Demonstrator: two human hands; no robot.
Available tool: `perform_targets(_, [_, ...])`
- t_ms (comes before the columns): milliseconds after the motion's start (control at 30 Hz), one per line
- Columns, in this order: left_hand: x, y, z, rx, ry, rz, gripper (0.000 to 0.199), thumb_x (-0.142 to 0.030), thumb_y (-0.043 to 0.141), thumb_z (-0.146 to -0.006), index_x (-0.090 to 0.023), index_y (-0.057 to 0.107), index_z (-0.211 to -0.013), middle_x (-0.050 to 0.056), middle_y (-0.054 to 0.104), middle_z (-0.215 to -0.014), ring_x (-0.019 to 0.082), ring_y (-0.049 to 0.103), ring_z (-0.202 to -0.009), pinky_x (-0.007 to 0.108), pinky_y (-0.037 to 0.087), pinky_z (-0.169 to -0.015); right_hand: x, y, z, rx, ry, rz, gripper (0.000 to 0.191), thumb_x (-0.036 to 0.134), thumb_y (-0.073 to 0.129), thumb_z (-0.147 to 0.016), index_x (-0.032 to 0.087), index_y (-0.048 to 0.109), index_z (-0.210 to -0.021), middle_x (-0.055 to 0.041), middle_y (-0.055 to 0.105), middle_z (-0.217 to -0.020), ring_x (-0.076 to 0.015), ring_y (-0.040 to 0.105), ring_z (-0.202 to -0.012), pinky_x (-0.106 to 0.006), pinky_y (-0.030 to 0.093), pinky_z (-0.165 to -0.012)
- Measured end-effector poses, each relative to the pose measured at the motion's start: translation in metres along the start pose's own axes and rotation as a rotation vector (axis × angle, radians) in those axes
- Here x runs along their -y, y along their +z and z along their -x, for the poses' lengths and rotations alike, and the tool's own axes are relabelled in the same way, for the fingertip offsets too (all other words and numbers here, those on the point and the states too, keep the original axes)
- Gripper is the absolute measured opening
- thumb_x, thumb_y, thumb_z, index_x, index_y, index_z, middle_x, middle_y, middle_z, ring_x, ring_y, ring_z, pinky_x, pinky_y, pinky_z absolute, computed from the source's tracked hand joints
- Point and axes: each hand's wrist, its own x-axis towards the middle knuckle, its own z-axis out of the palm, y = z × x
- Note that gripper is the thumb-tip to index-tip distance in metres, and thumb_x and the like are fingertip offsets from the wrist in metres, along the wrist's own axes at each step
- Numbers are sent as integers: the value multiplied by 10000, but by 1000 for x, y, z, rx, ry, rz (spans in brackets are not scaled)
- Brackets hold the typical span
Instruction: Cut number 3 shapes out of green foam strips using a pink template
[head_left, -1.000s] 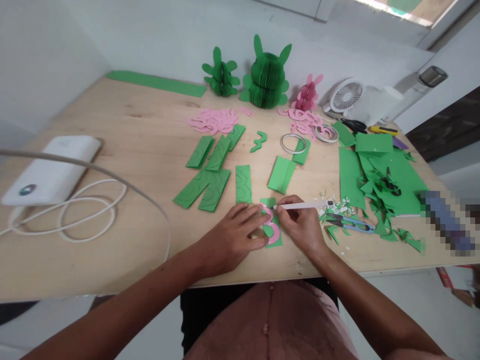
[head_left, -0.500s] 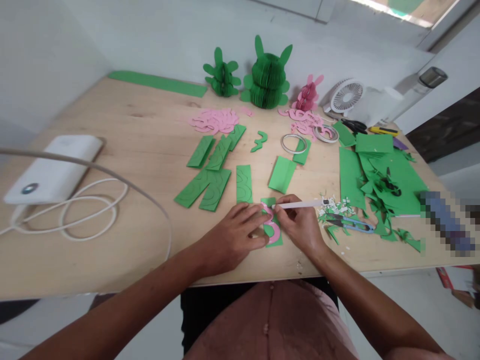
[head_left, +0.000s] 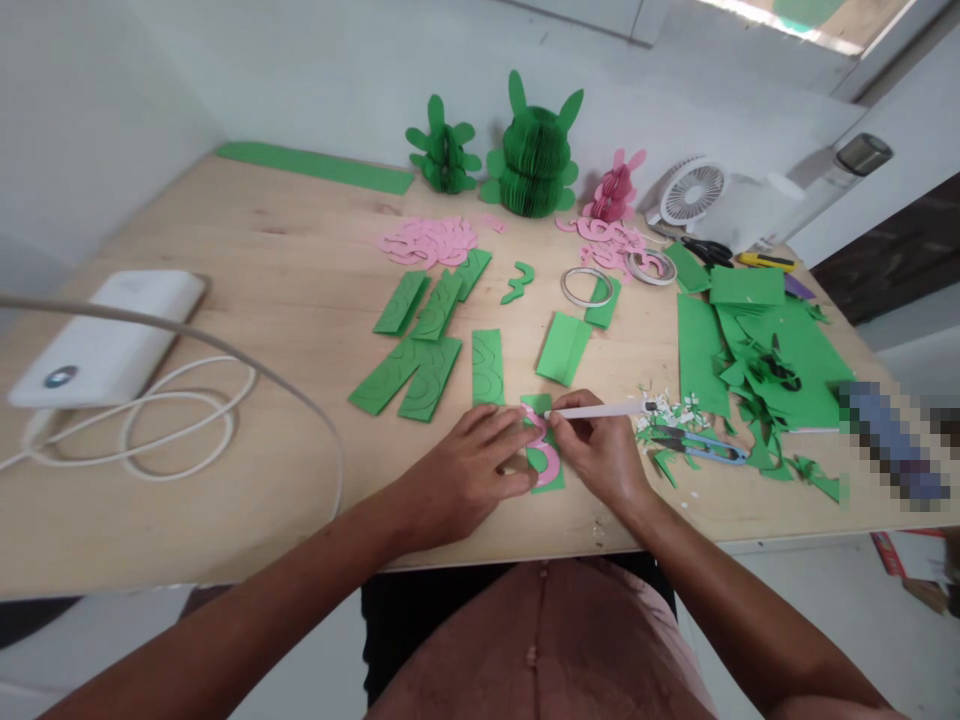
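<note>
Left hand (head_left: 469,470) lies flat, fingers spread, pinning the pink template (head_left: 546,456) onto the green strip (head_left: 541,472). Right hand (head_left: 600,452), just beside that template, pinches a white pen (head_left: 607,409).

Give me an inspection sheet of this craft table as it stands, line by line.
Surface: wooden table, bare patches at left and rear.
Job's things: pink template lies on a green paper piece; white pen tip at its edge.
Clutter: green strips, pink cutouts, tape rings, green offcuts, blue snips, paper rabbits.
Grippers: left hand presses the template flat; right hand grips the pen.
Cables: white cable coiled beside a white power bank.
Surroundings: white fan, grey wall, floor beyond the table's edge.
</note>
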Motion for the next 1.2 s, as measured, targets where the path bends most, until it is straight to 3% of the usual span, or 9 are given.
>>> perform_targets(1200, [0, -1, 0, 0, 2, -3, 295, -112, 415, -937, -223, 670, -1038, 104, 568, -1342, 291, 424, -1328, 513, 351, -1059, 4, -4, 3, -1, 25, 12, 82, 267, 552, -839, 198, 596, -830, 13, 618, -664, -118, 531, -540, -237, 400, -524])
